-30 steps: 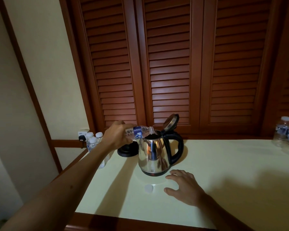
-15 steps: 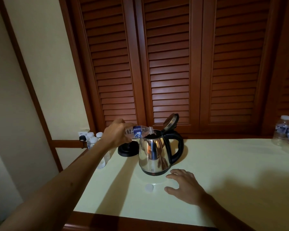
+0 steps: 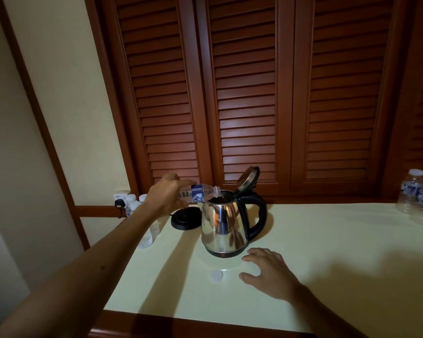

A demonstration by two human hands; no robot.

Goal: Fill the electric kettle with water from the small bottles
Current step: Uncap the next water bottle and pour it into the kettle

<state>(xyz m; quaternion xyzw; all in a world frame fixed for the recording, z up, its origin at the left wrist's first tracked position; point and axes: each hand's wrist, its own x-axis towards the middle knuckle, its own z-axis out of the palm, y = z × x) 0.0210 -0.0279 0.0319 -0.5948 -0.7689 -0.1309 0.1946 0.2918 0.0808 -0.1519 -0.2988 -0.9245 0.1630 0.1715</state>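
Pouring unchanged — left hand (image 3: 165,196) fingers still wrapped round bottle (image 3: 200,193) over kettle (image 3: 224,223), right hand (image 3: 270,273) spread flat as before.

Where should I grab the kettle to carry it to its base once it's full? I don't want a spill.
Take the kettle by its black loop handle, coming from the right with the right hand. The handle faces that side, and the body is smooth steel with the lid open.

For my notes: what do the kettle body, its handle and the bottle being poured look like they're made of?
The kettle body looks like polished stainless steel: it mirrors the room. Its handle seems to be black plastic, with a dull sheen. The bottle tilted over the opening in the left hand looks like thin clear plastic, see-through, with a blue printed label.
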